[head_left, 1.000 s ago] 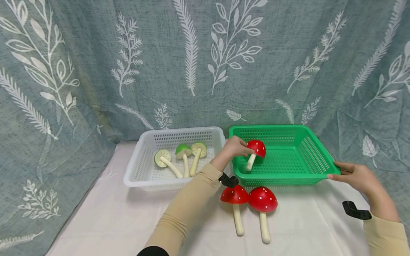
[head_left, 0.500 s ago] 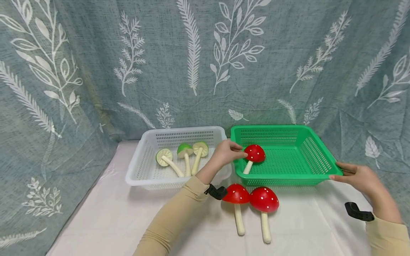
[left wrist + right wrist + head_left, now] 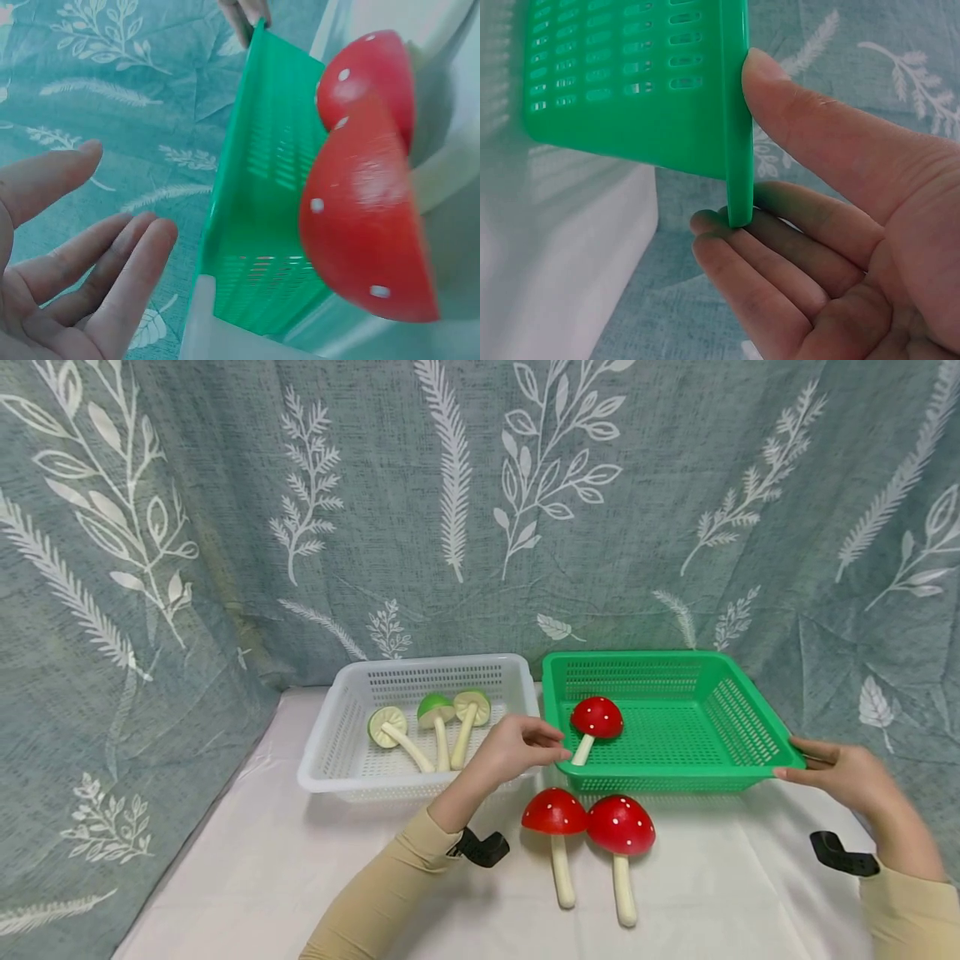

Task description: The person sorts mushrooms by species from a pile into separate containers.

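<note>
My left hand (image 3: 519, 750) holds nothing. In the head view it hovers at the near left corner of the green basket (image 3: 660, 772), its fingers loosely bent; the left wrist view shows thumb and fingers apart. Inside that basket, at the left, lies a red toy mushroom (image 3: 597, 718) with white dots, its stem toward me. My right hand (image 3: 843, 772) grips the basket's near right corner, thumb and fingers on the rim (image 3: 737, 150). Two more red mushrooms, a left one (image 3: 555, 812) and a right one (image 3: 621, 827), lie on the table before the basket.
A white basket (image 3: 318, 781) stands left of the green one, rims close together, with three green-capped mushrooms inside, one of them a middle mushroom (image 3: 435, 710). White cloth (image 3: 247, 877) covers the table. A grey-green leaf-patterned curtain (image 3: 360, 485) hangs behind.
My left hand let go of the red mushroom, which now lies in the green basket. The hand then drew back toward the near left. The right hand stays at the basket's corner.
</note>
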The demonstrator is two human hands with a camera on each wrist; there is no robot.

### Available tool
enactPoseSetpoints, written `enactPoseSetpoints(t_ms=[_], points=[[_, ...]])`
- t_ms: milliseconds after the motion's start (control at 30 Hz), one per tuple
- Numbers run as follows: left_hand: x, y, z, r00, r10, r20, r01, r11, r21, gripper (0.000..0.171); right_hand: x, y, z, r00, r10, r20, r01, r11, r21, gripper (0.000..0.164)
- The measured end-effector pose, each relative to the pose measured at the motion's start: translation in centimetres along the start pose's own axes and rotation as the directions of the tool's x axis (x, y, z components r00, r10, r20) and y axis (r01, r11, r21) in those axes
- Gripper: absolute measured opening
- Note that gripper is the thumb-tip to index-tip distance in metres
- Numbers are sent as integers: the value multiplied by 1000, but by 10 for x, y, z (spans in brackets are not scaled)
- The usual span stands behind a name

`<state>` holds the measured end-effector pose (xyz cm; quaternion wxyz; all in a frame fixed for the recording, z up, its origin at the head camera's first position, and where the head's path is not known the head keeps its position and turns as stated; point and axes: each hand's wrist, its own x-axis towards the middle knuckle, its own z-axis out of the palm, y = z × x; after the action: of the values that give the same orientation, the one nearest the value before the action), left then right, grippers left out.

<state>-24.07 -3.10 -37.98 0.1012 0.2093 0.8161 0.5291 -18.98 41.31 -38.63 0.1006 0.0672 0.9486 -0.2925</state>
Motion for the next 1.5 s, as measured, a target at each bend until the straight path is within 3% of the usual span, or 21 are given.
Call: enactPoseSetpoints(t_ms=[333,533,867,1100,1267,1500], points=[[-38,-26,3,997,56,52,-52,996,-67,27,0,1,1,1000,-7,-7,7,1000,0,97],[-60,-40,1,994,54,99,-46,995,-84,25,2,3,2,1000,0,-24,0,1000,-1,102],[-82,-71,4,993,22,119,-15,998,-60,26,5,4,4,999,9,-40,-9,1000,5,108],[-86,-92,15,985,-60,162,74,994,-83,27,4,2,4,999,17,-44,-16,1000,11,110],[-85,-98,25,983,-47,177,66,993,-99,30,3,0,3,999,4,-36,-4,1000,3,105],[-79,-94,34,976,-16,217,49,988,-147,32,2,1,1,1000,-3,-23,3,1000,-7,102]])
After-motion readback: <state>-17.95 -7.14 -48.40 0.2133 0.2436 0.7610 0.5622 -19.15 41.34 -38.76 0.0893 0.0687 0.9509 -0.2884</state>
